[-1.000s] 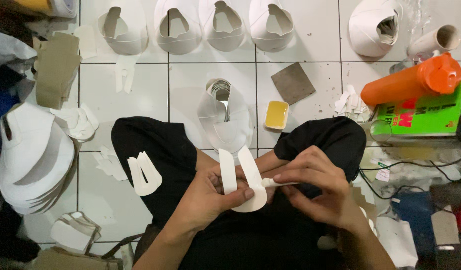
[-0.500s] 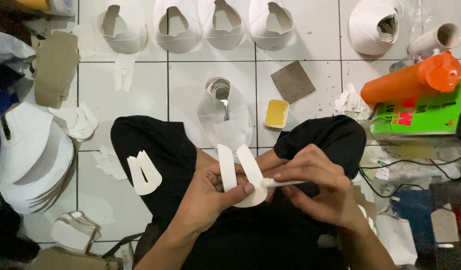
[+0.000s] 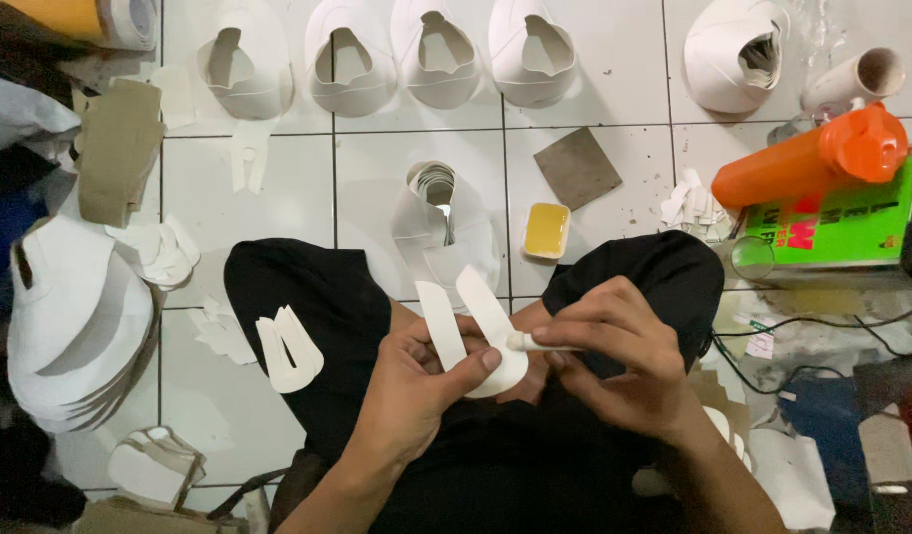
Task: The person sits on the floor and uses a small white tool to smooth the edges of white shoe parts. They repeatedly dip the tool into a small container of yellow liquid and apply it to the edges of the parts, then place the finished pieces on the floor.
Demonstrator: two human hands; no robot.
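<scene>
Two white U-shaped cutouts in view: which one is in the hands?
The U-shaped cutout at centre, pinched by the left hand while the right hand touches a small stick to it. The other cutout lies untouched on the knee.

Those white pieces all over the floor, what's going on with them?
A person sits on the tiled floor. Their left hand holds a white U-shaped cutout, and their right hand presses a small white stick against its rounded end. A matching cutout lies on their knee. Four white shoe-shaped pieces sit in a row ahead, with a little yellow tub and an orange bottle nearby.
</scene>
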